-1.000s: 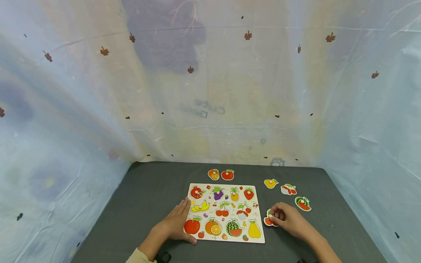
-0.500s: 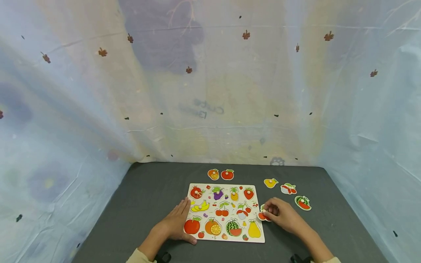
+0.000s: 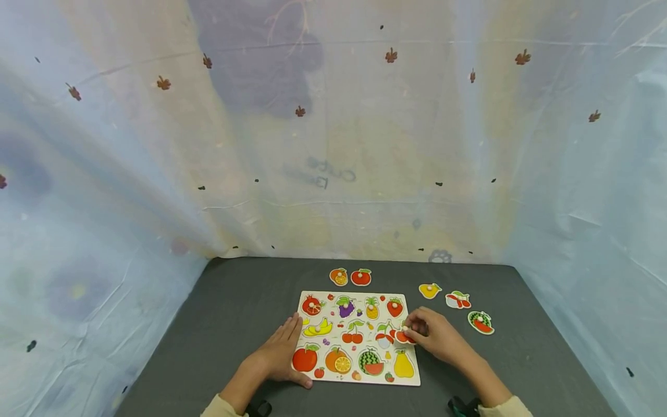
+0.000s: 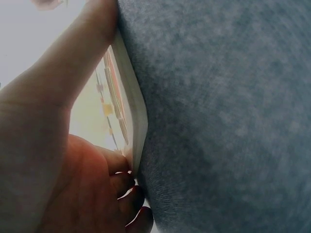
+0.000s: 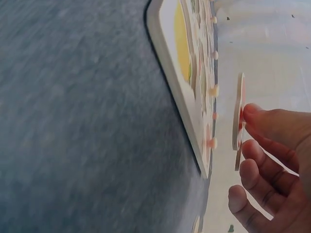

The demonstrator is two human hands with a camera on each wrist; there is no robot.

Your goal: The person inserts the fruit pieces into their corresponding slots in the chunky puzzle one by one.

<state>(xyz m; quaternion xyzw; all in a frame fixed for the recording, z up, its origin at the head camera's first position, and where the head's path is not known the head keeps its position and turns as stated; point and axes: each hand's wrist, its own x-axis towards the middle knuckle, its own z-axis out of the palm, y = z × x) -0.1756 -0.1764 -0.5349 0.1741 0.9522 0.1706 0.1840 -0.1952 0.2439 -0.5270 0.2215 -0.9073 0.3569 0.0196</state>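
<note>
My left hand rests on the left edge of a white fruit puzzle board, its fingers along the side and the thumb by the near corner. In the left wrist view, the fingers touch the board's edge. My right hand pinches a red fruit puzzle piece, perhaps cherries, over the board's right side. The right wrist view shows this thin piece edge-on, raised above the board and apart from it. The board's top row has pomegranate, grapes, pineapple and strawberry.
Behind the board lie an orange piece and a red fruit piece. To the right are a pear piece, a red-and-white fruit piece and a watermelon piece. A patterned sheet surrounds the dark table.
My right hand has carried the red fruit piece left and slightly away, from the table beside the board to over its right edge. The left hand and board have stayed put.
</note>
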